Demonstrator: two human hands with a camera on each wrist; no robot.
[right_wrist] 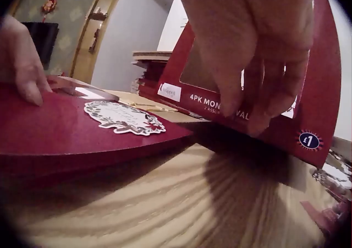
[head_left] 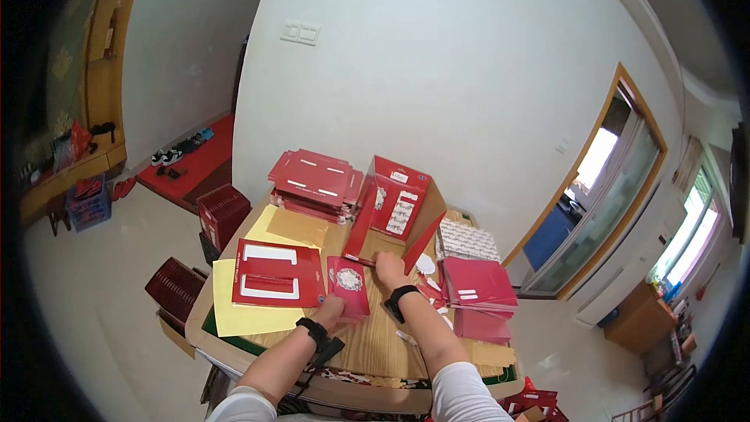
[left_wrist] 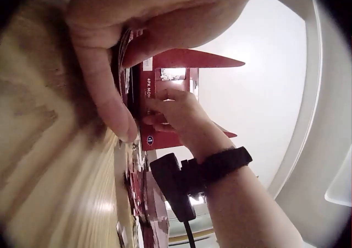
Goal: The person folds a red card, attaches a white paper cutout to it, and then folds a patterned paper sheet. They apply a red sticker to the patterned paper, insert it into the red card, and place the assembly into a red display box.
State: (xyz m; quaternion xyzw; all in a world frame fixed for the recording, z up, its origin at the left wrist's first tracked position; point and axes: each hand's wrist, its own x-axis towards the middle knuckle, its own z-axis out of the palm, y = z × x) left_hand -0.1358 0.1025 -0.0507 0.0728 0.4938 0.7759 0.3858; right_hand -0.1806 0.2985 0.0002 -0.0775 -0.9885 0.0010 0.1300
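Observation:
My left hand (head_left: 330, 311) grips red cards (head_left: 358, 297) by their near edge, with the thumb on top and the fingers beneath. A white floral oval label (right_wrist: 125, 117) sits on the uppermost card. To the right of them a red display box (head_left: 422, 186) stands on the table, its windowed front panel printed with white lettering. My right hand (head_left: 391, 268) is at the box's low front, its fingers (right_wrist: 275, 88) extended downward against the printed panel, with thumb and fingers apart. Cards with white labels (head_left: 401, 217) show inside the box.
Left of the cards lies a flat red carton (head_left: 314, 266) with white cut-outs, over yellow sheets (head_left: 250, 323). Flat red cartons (head_left: 308, 174) are piled behind. On the right are a patterned stack (head_left: 467, 241) and stacked red cards (head_left: 478, 280). White label scraps (head_left: 426, 264) lie beside the box.

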